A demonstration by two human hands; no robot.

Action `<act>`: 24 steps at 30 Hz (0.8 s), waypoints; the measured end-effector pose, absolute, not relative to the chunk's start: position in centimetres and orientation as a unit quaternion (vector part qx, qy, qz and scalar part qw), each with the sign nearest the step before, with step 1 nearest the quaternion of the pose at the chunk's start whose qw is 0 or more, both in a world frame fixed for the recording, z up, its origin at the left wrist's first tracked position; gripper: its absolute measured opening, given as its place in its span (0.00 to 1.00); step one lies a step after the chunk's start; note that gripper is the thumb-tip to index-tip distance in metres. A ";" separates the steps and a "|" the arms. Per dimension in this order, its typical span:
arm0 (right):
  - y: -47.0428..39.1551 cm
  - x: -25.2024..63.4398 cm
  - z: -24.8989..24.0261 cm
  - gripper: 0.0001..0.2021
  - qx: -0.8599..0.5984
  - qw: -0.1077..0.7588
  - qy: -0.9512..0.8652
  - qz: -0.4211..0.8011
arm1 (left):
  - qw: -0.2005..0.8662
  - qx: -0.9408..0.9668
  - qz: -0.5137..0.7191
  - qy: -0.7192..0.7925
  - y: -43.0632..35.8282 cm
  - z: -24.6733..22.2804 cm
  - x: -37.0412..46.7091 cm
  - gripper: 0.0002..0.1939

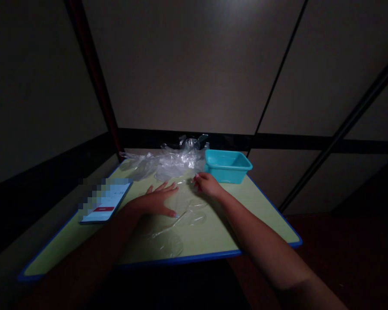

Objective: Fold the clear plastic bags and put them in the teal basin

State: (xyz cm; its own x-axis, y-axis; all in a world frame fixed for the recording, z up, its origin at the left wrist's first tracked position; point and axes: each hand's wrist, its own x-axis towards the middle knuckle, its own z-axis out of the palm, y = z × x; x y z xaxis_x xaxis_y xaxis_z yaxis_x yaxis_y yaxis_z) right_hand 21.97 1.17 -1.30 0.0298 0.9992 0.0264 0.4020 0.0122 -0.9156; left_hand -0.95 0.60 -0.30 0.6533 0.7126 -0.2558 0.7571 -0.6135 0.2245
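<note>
A thin, clear plastic piece (194,218) lies flattened and creased on the yellow-green tabletop (261,206).

Your film (195,218) is thin, clear, glossy plastic, wrinkled in places; the heap (176,163) is shiny, crumpled plastic. Your tub (226,175) looks like smooth plastic with a soft sheen. You have a smooth, mostly matt bench (258,215) with plastic-looking edging (194,259), and a smooth wall (187,64) with a dull sheen.

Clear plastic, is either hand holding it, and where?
The left hand, spread, holds nothing; whether the curled right hand pinches the clear plastic can't be told.
</note>
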 end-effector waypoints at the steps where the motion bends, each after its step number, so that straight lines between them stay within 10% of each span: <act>1: 1.2 22.0 -1.4 0.14 -0.598 0.392 -0.586 0.379 | 0.155 0.894 -0.074 0.414 0.6 -0.2 -1.0 0.53; 14: 1.2 20.8 -1.7 0.11 -0.549 0.410 -0.561 0.465 | 0.165 0.904 -0.025 0.393 0.7 -0.4 -0.5 0.51; 24: 1.3 22.0 -2.1 0.10 -0.526 0.422 -0.696 0.247 | 0.160 0.894 0.027 0.417 0.7 -0.6 -0.4 0.46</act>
State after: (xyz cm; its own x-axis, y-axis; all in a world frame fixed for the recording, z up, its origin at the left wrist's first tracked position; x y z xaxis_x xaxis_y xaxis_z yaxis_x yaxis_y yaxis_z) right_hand 22.04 1.28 -2.05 -0.0908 0.9400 0.3289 0.5235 0.3261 -0.7871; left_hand -0.41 0.69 -0.59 0.6504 0.7549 -0.0843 0.7375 -0.6010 0.3080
